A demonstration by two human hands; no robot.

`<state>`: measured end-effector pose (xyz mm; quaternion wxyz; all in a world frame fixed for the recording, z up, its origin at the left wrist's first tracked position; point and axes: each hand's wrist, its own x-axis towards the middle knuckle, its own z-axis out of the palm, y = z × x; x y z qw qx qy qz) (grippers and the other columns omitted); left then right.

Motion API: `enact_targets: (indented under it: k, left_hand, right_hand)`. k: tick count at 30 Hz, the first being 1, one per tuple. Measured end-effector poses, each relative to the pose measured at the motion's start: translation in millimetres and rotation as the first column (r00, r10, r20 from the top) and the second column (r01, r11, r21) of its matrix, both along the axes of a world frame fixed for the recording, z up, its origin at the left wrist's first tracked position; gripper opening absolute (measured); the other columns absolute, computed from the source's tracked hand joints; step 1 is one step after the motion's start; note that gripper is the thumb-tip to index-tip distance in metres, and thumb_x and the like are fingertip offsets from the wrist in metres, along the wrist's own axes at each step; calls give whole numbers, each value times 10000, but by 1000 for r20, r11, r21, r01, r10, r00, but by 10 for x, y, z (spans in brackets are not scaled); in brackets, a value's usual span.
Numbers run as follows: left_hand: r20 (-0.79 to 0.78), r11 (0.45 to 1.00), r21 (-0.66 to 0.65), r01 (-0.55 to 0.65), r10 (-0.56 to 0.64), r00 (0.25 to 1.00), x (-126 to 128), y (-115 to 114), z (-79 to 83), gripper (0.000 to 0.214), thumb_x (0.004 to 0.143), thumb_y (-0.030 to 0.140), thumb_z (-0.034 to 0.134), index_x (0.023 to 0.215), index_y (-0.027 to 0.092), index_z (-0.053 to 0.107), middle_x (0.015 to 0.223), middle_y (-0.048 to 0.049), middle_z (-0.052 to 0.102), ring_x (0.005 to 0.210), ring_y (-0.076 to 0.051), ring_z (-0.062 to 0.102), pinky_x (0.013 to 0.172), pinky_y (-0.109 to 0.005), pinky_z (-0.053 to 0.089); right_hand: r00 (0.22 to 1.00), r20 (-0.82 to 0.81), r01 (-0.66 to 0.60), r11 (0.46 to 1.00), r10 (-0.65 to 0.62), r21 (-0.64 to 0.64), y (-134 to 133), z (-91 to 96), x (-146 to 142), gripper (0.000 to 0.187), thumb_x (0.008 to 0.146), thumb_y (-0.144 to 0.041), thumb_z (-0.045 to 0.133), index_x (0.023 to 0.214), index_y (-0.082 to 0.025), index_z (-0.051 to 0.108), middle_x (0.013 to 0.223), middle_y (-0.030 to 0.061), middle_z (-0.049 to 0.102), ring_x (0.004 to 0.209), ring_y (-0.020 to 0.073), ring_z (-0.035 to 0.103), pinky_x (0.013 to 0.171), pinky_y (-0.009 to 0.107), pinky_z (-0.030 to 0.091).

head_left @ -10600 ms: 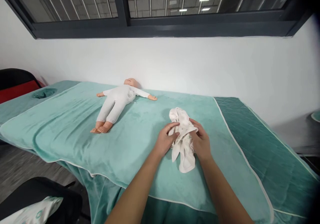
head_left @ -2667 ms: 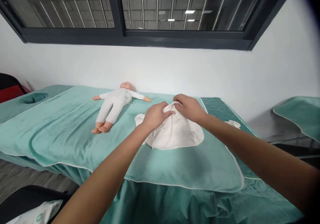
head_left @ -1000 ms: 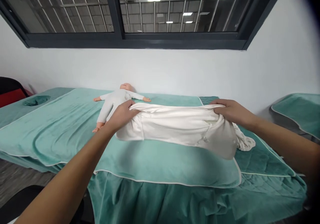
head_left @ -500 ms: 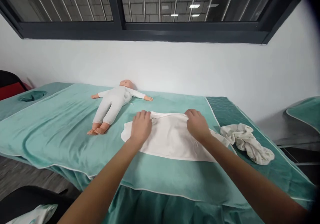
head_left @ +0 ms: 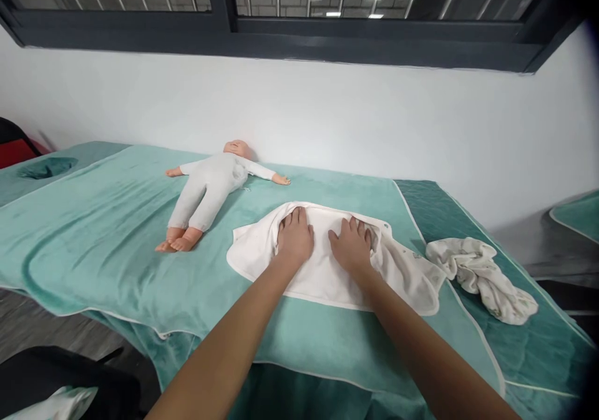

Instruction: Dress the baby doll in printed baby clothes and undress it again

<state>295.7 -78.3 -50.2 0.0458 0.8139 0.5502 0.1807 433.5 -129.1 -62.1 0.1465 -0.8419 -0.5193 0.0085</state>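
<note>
A piece of white baby clothing [head_left: 322, 276] lies spread on the green bed cover, its upper edge folded and rumpled. My left hand [head_left: 296, 238] rests on its left half, open, fingers pointing away with the tips at the raised fold. On the right half is my right hand [head_left: 350, 242], open with fingers spread, touching the cloth where it bunches up. To the left, beyond the garment, a baby doll [head_left: 210, 180] in a white suit lies on its back with arms stretched out.
A crumpled white patterned cloth [head_left: 486, 276] lies at the right on darker green bedding. The green cover [head_left: 112, 220] hangs over the near edge. Behind stands a white wall with a dark-framed window [head_left: 281, 39]. A black chair or bag [head_left: 103, 376] is at lower left.
Both hands let go of the garment's upper edge, moved closer together and now lie flat on it. The cloth has become more bunched at its right side. The view has tilted slightly down.
</note>
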Motion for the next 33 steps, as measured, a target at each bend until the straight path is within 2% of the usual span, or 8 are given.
enact_targets:
  k: [2,4,9,13,17,25,29,33]
  left_hand:
    - [8,999,36,-25,24,1000,-3,-9,16,598,979,318,350,1549,144,300,1610,-101,357,1447,-282,357,1151,-474,372]
    - [11,997,65,-52,52,999,-5,-19,32,608,982,332,339,1567,184,270,1627,-80,323,1457,-280,342,1136,-485,393]
    - [4,995,72,-71,71,997,40,48,80,605,997,376,286,1585,243,234,1647,-65,276,1462,-309,328,1107,-522,421]
    - [0,996,43,-74,74,997,114,202,97,599,1006,404,243,1590,275,214,1659,-58,244,1469,-317,316,1110,-542,413]
    - [2,996,25,-84,84,996,175,395,71,607,1003,418,249,1591,267,215,1664,-68,228,1475,-335,304,1123,-568,389]
    - [25,999,-4,-51,51,998,269,804,-26,621,1004,434,254,1592,237,220,1667,-83,215,1489,-338,281,1161,-546,343]
    - [23,999,-5,-37,37,999,289,892,-101,626,1007,444,233,1588,209,232,1656,-88,250,1496,-317,277,1181,-503,324]
    - [6,997,-61,-46,47,999,292,912,-122,657,1005,452,219,1580,135,243,1640,-115,285,1496,-311,283,1197,-473,306]
  right_hand:
    - [1000,13,21,1000,-21,16,1,43,0,616,981,-407,352,1512,-94,367,1625,161,279,1485,388,219,1162,567,225]
    - [999,38,24,995,-28,92,-6,74,-7,628,994,-423,312,1544,-120,312,1641,145,240,1482,381,219,1128,549,299]
    - [996,-19,92,965,-90,245,67,95,-40,634,993,-412,274,1551,-112,277,1595,171,305,1428,391,296,1041,514,416]
    - [993,-89,95,951,-72,294,247,81,-21,647,974,-392,312,1540,-80,277,1581,205,294,1429,413,275,1081,540,371]
    - [999,-43,20,934,-5,356,458,32,91,644,976,-400,322,1528,-70,285,1548,221,321,1415,404,279,1137,537,287]
    - [999,-10,-46,971,49,236,850,-12,401,662,996,-415,297,1572,-98,215,1598,208,255,1439,370,288,1167,488,245]
    - [993,-108,-29,990,44,141,916,-43,478,661,1004,-450,262,1586,-140,207,1634,180,218,1436,348,338,1155,464,292]
    - [986,-162,-22,999,27,31,959,-76,480,664,1012,-457,227,1587,-126,212,1644,176,214,1447,336,351,1150,435,320]
